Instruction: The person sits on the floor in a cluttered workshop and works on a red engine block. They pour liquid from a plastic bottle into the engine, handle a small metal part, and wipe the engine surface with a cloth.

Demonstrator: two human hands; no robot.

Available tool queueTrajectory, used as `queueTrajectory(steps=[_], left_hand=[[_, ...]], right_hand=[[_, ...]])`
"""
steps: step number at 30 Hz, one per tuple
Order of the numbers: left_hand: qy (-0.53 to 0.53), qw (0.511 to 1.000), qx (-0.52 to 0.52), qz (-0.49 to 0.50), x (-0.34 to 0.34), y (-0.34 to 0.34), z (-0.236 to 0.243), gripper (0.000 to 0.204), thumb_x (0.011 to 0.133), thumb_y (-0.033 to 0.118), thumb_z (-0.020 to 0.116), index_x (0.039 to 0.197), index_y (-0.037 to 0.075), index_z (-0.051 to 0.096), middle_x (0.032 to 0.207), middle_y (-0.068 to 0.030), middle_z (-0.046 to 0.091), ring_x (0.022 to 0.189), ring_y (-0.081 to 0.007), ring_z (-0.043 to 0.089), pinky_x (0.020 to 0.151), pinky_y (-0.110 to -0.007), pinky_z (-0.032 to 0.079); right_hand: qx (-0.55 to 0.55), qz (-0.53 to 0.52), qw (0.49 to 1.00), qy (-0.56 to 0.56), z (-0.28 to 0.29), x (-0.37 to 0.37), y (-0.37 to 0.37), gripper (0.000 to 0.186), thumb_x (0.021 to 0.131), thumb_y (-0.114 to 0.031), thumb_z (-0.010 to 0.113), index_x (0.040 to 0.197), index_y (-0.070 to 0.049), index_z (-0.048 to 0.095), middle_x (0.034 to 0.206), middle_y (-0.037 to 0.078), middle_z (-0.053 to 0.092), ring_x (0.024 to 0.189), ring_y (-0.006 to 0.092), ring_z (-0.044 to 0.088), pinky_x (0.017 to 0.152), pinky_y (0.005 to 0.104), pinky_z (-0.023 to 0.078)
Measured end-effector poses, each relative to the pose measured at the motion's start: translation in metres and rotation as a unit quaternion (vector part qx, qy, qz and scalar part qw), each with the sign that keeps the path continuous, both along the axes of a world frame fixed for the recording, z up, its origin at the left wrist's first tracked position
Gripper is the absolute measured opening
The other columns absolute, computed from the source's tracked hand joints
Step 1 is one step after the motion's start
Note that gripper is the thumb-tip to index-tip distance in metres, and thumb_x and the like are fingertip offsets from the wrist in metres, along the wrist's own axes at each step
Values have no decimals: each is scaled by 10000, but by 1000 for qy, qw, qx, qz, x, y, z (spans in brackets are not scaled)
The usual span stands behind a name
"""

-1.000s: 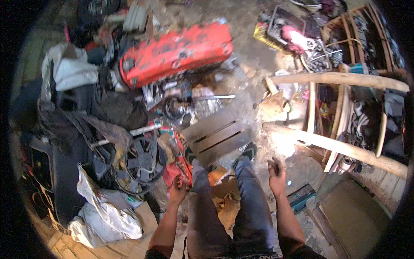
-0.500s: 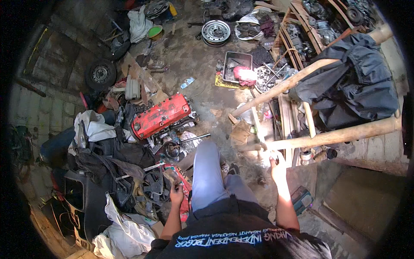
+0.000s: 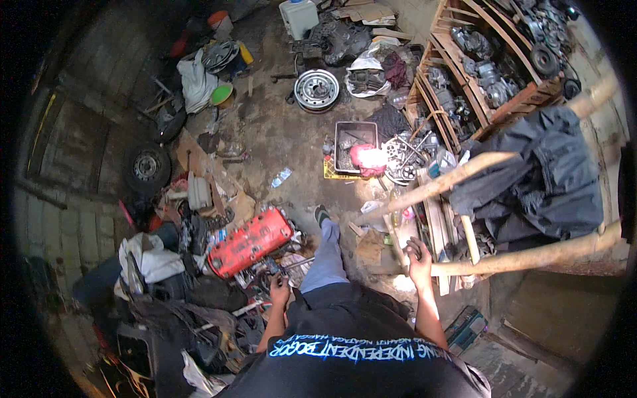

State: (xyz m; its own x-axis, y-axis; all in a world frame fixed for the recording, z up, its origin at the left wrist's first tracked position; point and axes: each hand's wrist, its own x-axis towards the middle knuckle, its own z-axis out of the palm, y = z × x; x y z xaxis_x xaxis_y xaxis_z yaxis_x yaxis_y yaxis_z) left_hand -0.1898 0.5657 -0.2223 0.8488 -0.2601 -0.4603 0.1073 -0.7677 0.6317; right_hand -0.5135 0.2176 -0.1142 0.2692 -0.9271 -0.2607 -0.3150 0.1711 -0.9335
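Stained floor (image 3: pixel 272 142): scuffed red cover (image 3: pixel 249 244), round wooden pole (image 3: pixel 524 257).

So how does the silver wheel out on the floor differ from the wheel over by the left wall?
The silver wheel is a bare rim, while the wall-side wheel wears a black tyre. The silver wheel looks bright; the wall-side wheel looks darker and duller overall. Both are round, with metal centres.

Black blue-lettered shirt (image 3: pixel 371 331), blue-grey trousers (image 3: pixel 326 265).
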Motion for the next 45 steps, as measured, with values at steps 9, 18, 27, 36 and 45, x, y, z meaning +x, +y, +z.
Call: queueTrajectory(steps=[9, 18, 27, 36, 45], left_hand=[[170, 974, -98, 115, 248, -140, 40, 433, 1025, 338, 640, 1374, 84, 615, 939, -48, 672, 703, -122, 589, 557, -291, 456], [118, 987, -56, 88, 327, -227, 63, 507, 1021, 373, 644, 1396, 36, 587, 1214, -126, 663, 1032, -215, 613, 765, -355, 522], [182, 977, -39, 107, 340, -312, 36, 478, 994, 358, 665, 1355, 49, 605, 1179, -131, 696, 1005, -231, 659, 735, -351, 538], [156, 985, -2, -71, 400, -446, -35, 484, 999, 393, 666, 1318, 35, 609, 1075, -74, 700, 840, -166, 632, 684, -326, 505], [56, 868, 70, -489, 385, -608, -216, 543, 951, 387, 701, 1348, 23, 631, 1211, -259, 706, 1089, -405, 694, 915, -454, 551]], right_hand=[[19, -90, 996, -18, 43, 143, -122, 365, 1036, -156, 601, 1361, 7, 575, 1241, 158, 690, 1143, 235, 650, 964, 352, 528], [84, -139, 987, -1, 63, 210, -214, 337, 1028, -133, 593, 1338, -3, 586, 1220, 146, 705, 1091, 217, 674, 903, 375, 564], [73, -116, 990, 24, -11, 243, -312, 265, 1024, -89, 610, 1276, -20, 653, 1151, 82, 701, 924, 161, 689, 757, 309, 596], [62, -88, 993, 52, -59, 245, -433, 264, 1017, -135, 636, 1256, -26, 665, 922, 32, 710, 712, 95, 596, 590, 261, 483], [164, -32, 968, 188, -327, 264, -454, 244, 956, -151, 660, 1136, 5, 710, 870, 117, 723, 796, 166, 681, 706, 324, 533]])
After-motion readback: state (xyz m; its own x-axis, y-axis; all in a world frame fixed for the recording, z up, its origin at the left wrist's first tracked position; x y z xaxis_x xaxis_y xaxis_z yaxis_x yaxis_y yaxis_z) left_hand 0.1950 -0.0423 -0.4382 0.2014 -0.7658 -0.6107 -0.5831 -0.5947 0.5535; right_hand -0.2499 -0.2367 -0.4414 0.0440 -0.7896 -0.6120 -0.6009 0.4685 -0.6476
